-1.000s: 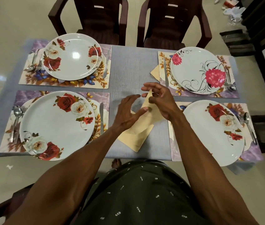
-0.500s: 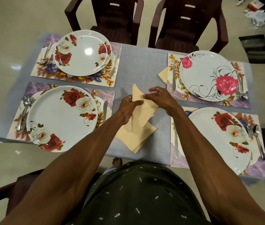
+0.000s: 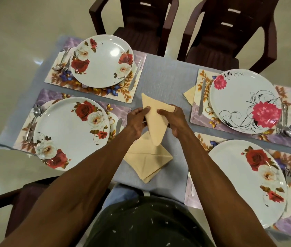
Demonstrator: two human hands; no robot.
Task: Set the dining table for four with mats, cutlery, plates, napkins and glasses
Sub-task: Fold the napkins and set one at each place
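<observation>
Napkins point(image 3: 147, 160) lie stacked on the table point(image 3: 166, 82) just below both hands. Left hand point(image 3: 135, 122) and right hand point(image 3: 176, 121) pinch one folded napkin point(image 3: 154, 118) between them, lifted above the stack. Plates on mats lie at each side beyond.

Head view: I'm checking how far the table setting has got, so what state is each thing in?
Left hand: pinching the folded cream napkin.
Right hand: pinching it too.
Folded cream napkin: lifted, triangular.
Cream napkin stack: flat on the grey tablecloth.
Four floral plates: on mats.
Tucked cream napkin: under the far right mat.
</observation>
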